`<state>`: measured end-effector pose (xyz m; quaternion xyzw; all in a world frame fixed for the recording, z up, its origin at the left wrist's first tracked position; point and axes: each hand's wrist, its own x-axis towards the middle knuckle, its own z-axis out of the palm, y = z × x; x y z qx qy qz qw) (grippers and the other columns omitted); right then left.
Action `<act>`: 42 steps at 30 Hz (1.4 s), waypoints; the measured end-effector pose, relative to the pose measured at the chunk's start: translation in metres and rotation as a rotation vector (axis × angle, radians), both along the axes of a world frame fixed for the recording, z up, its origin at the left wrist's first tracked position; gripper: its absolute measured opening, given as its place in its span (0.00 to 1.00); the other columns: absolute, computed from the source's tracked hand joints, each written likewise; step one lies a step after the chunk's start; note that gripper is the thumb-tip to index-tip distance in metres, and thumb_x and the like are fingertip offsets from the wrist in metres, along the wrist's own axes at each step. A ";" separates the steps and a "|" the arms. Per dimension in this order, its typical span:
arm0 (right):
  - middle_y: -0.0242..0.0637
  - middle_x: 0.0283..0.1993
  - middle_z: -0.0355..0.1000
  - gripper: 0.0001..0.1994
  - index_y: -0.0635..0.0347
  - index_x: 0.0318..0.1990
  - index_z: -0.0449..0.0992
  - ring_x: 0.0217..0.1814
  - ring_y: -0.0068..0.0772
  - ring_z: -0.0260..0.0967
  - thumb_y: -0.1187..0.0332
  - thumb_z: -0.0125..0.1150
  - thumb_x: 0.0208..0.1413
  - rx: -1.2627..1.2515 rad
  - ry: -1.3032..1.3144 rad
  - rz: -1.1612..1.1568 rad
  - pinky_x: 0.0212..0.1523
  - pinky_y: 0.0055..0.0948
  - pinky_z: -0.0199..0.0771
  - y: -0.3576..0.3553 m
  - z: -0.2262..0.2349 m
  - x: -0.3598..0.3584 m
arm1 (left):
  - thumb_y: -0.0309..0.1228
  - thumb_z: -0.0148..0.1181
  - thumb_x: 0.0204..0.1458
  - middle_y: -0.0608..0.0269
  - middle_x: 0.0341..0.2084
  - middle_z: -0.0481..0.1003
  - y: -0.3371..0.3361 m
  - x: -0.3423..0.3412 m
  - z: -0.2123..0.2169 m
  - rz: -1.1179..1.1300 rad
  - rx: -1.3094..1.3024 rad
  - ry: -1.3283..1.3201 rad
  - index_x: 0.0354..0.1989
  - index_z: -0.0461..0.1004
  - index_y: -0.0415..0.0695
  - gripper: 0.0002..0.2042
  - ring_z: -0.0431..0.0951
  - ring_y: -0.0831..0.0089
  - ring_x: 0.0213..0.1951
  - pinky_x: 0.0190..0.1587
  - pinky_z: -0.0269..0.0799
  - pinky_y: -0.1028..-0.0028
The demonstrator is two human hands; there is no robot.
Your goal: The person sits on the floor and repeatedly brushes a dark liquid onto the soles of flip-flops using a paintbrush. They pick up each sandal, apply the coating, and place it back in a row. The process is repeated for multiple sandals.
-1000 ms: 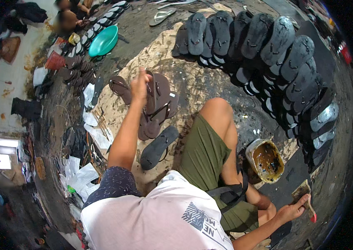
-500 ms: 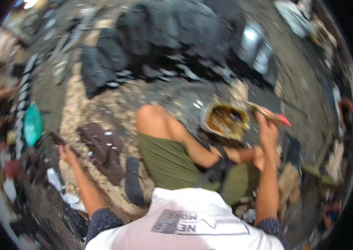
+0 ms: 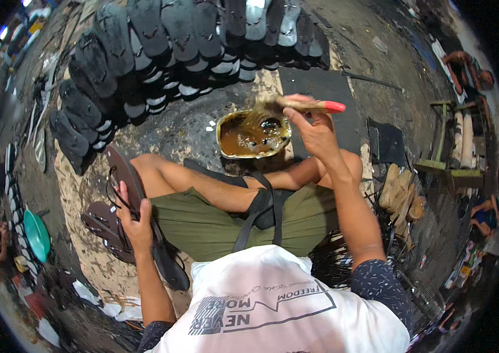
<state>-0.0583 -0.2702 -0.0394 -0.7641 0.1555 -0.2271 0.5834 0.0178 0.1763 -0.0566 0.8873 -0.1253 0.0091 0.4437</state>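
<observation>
I sit on the floor with my legs folded. My left hand (image 3: 133, 219) grips a brown flip-flop (image 3: 127, 176) by its straps and holds it beside my left knee. My right hand (image 3: 316, 130) holds a brush (image 3: 296, 106) with a red-tipped handle, its bristles dipping over a tin of brown glue (image 3: 250, 135) that stands in front of my legs. More brown flip-flops (image 3: 107, 230) lie on the floor under my left hand.
Several dark flip-flops (image 3: 161, 47) stand in overlapping rows in an arc ahead. A dark rubber sheet (image 3: 320, 94) lies beyond the tin. A teal bowl (image 3: 36, 235) sits far left. Wooden shoe forms (image 3: 401, 197) and a small green bench (image 3: 446, 150) are right. Other people sit at the edges.
My view swung round. My right hand brought the brush from low at my right side up over the glue tin. My left hand lifted a flip-flop off the pile.
</observation>
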 end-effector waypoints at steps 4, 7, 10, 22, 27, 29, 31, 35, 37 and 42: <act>0.32 0.44 0.80 0.12 0.62 0.50 0.79 0.49 0.24 0.74 0.67 0.67 0.62 -1.025 0.612 -0.002 0.52 0.26 0.73 -0.066 0.011 -0.050 | 0.35 0.60 0.63 0.52 0.67 0.66 -0.011 0.024 0.009 0.032 -0.392 0.107 0.72 0.61 0.41 0.29 0.65 0.64 0.67 0.68 0.59 0.64; 0.31 0.41 0.80 0.13 0.63 0.45 0.81 0.41 0.21 0.74 0.62 0.66 0.63 0.064 -0.037 -0.267 0.44 0.27 0.74 -0.064 0.026 -0.040 | 0.44 0.44 0.71 0.55 0.59 0.72 -0.055 0.025 0.052 -0.101 -0.873 0.348 0.71 0.60 0.41 0.26 0.74 0.67 0.58 0.62 0.68 0.66; 0.31 0.40 0.79 0.14 0.63 0.44 0.80 0.41 0.19 0.72 0.60 0.67 0.63 0.380 -0.180 -0.242 0.44 0.25 0.74 0.002 0.086 -0.013 | 0.51 0.42 0.69 0.56 0.49 0.76 -0.132 0.004 0.053 -0.172 -0.973 0.462 0.64 0.66 0.43 0.26 0.79 0.65 0.45 0.49 0.77 0.64; 0.42 0.45 0.79 0.11 0.60 0.46 0.78 0.52 0.39 0.78 0.64 0.64 0.63 0.037 -0.397 -0.006 0.53 0.36 0.74 0.076 0.056 0.007 | 0.48 0.40 0.70 0.55 0.69 0.60 -0.192 -0.036 0.048 -0.471 -1.165 0.890 0.78 0.43 0.52 0.31 0.68 0.60 0.65 0.65 0.69 0.57; 0.41 0.36 0.80 0.16 0.64 0.41 0.81 0.40 0.31 0.79 0.57 0.62 0.65 0.120 -0.154 -0.193 0.44 0.33 0.75 0.014 0.045 0.036 | 0.49 0.43 0.68 0.54 0.71 0.57 -0.172 -0.037 0.036 -0.463 -1.184 0.787 0.78 0.41 0.54 0.34 0.67 0.55 0.66 0.64 0.69 0.55; 0.39 0.42 0.78 0.14 0.64 0.43 0.80 0.48 0.29 0.75 0.60 0.63 0.65 0.297 -0.371 -0.130 0.50 0.31 0.73 0.051 0.061 0.022 | 0.50 0.40 0.69 0.52 0.68 0.62 -0.175 -0.034 0.036 -0.380 -1.235 0.799 0.76 0.49 0.56 0.29 0.71 0.50 0.61 0.58 0.74 0.53; 0.35 0.46 0.77 0.15 0.66 0.47 0.78 0.51 0.25 0.72 0.61 0.66 0.64 0.159 -0.363 -0.161 0.54 0.27 0.71 0.069 0.051 0.015 | 0.51 0.39 0.69 0.50 0.67 0.65 -0.174 -0.043 0.035 -0.338 -1.275 0.835 0.74 0.55 0.55 0.28 0.74 0.47 0.59 0.55 0.77 0.52; 0.36 0.45 0.78 0.13 0.64 0.46 0.79 0.48 0.26 0.74 0.62 0.66 0.63 0.166 -0.326 -0.058 0.52 0.29 0.73 0.034 0.068 0.033 | 0.53 0.38 0.69 0.48 0.66 0.66 -0.168 -0.039 0.034 -0.340 -1.405 0.906 0.72 0.59 0.48 0.30 0.75 0.45 0.57 0.54 0.77 0.52; 0.37 0.43 0.80 0.11 0.61 0.44 0.79 0.45 0.32 0.78 0.63 0.65 0.62 0.085 -0.369 0.030 0.50 0.32 0.74 0.045 0.093 0.037 | 0.54 0.39 0.69 0.47 0.65 0.67 -0.163 -0.045 0.033 -0.300 -1.463 0.958 0.71 0.61 0.44 0.31 0.75 0.45 0.57 0.55 0.77 0.51; 0.40 0.45 0.78 0.11 0.59 0.46 0.79 0.49 0.42 0.77 0.63 0.64 0.62 -0.030 -0.325 0.199 0.53 0.36 0.74 0.085 0.060 0.020 | 0.53 0.36 0.70 0.51 0.64 0.67 -0.183 -0.016 0.043 -0.182 -1.583 0.955 0.73 0.56 0.60 0.26 0.77 0.51 0.54 0.48 0.81 0.51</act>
